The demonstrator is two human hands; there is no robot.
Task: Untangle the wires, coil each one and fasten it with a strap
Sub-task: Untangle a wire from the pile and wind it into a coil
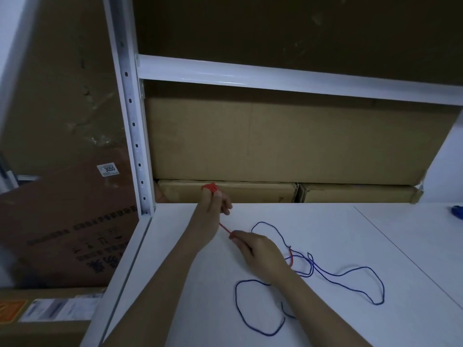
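Coiling of the red wire [224,227] is the step in hand. The left hand [215,205] is raised at the far edge of the white surface [175,259], its fingers [226,209] curled with red turns wound around the fingertips at the top. The right hand [260,254] pinches the same wire nearer the viewer, a short taut run spanning the two hands. Behind the right hand the red tail [291,257] crosses into the blue wire [350,274], which lies loose in open loops across the near right of the surface. Judgement: untangling is incomplete where red meets blue. The next move calls for freeing that crossing while feeding slack toward the left hand. No strap is identifiable; a blue item [457,215] at the far right edge is too cropped to tell.
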